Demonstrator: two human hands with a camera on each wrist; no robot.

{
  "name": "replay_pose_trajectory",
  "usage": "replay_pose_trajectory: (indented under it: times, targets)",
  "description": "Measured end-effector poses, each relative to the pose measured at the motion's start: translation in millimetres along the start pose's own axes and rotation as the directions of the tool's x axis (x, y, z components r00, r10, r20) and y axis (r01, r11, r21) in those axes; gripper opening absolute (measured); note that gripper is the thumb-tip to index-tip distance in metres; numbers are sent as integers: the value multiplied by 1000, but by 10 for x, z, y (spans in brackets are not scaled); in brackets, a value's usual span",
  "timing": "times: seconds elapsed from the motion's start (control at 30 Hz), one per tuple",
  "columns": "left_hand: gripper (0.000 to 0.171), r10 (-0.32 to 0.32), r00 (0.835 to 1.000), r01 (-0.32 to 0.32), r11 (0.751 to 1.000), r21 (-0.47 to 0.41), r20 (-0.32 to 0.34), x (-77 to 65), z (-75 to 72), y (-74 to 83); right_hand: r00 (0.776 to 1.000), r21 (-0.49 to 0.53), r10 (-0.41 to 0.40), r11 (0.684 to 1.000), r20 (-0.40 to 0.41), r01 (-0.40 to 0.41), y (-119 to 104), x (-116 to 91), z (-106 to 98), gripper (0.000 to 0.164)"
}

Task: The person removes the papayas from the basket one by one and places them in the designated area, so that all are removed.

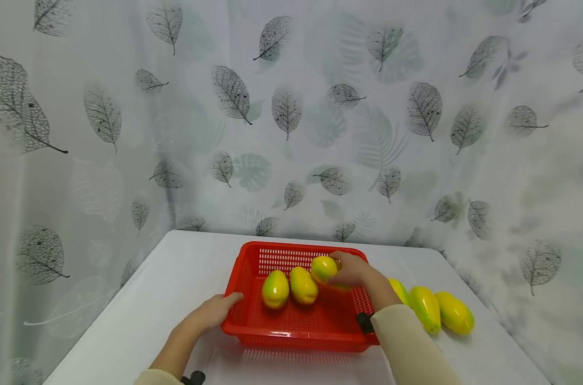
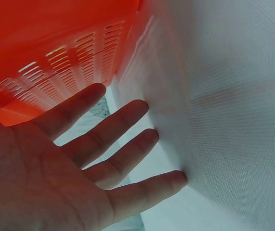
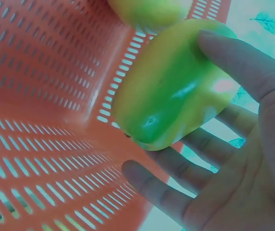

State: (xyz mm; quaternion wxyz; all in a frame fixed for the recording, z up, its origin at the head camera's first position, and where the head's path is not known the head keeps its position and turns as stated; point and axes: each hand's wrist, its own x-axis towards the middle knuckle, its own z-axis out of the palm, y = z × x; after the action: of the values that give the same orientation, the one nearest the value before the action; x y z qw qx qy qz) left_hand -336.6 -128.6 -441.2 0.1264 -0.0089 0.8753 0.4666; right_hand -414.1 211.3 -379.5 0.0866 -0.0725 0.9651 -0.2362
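My right hand (image 1: 355, 270) holds a yellow-green mango (image 1: 323, 268) over the right part of a red plastic basket (image 1: 281, 337). In the right wrist view, the thumb lies on top of this mango (image 3: 171, 91) and the other fingers are under its side. Two more mangoes, one on the left (image 1: 275, 290) and one in the middle (image 1: 303, 285), lie inside the basket. At the basket's left side is my left hand (image 1: 216, 311), its thumb at the rim. The left wrist view shows its fingers (image 2: 111, 120) spread and nearly straight below the slotted wall.
Several mangoes (image 1: 425, 310) lie on the white table (image 1: 176, 267) right of the basket, one partly hidden by my right arm. A curtain with a leaf print (image 1: 291, 160) hangs behind the table and along both sides. Dark straps show at both wrists.
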Motion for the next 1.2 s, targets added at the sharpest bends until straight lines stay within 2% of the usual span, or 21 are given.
replay_pose_trajectory:
  times: [0.23,0.47,0.9,1.2]
  targets:
    - [46,1,1000,-1,1000,0,4,-6,-13,-3,996,65,-92,994,-11,92,-15,-68,-102,68]
    - [46,0,1000,0,1000,11,7,-5,-20,-4,997,96,-76,992,-27,78,22,-155,-215,70]
    - [46,12,1000,-12,1000,-14,13,0,-10,-24,986,118,-160,979,-55,166,149,-312,-484,68]
    - [45,9,1000,-9,1000,1,24,16,-12,-32,994,109,-86,990,-71,94,271,-451,-627,76]
